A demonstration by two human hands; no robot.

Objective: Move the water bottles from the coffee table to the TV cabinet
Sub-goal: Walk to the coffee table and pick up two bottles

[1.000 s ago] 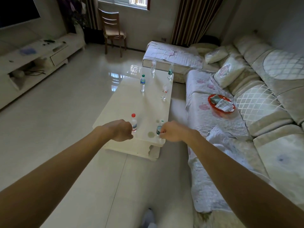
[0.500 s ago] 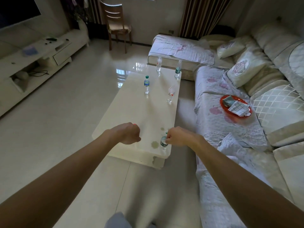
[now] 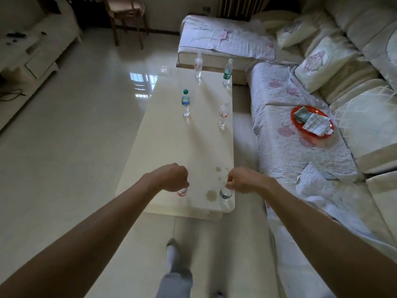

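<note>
My left hand [image 3: 171, 177] is closed over the top of a red-labelled water bottle [image 3: 182, 192] at the near end of the cream coffee table [image 3: 171, 147]. My right hand [image 3: 240, 179] grips the top of a green-labelled water bottle [image 3: 225, 194] near the table's near right corner. Both bottles stand upright on the table. Further along stand a green-capped bottle [image 3: 185, 102], a clear red-labelled bottle [image 3: 223, 114], and at the far end a bottle [image 3: 198, 66] and a green-labelled bottle [image 3: 227, 72]. The white TV cabinet [image 3: 36, 54] is at the upper left.
A quilt-covered sofa [image 3: 296, 134] runs along the table's right side, bearing a red tray [image 3: 312, 121] with cloths. A wooden chair [image 3: 126, 16] stands at the back. Pale tiled floor [image 3: 71, 147] lies between table and cabinet. My foot [image 3: 171, 252] is below the table.
I have stepped closer and the view has tilted down. Both hands have settled lower over the two near bottles, closing on their tops.
</note>
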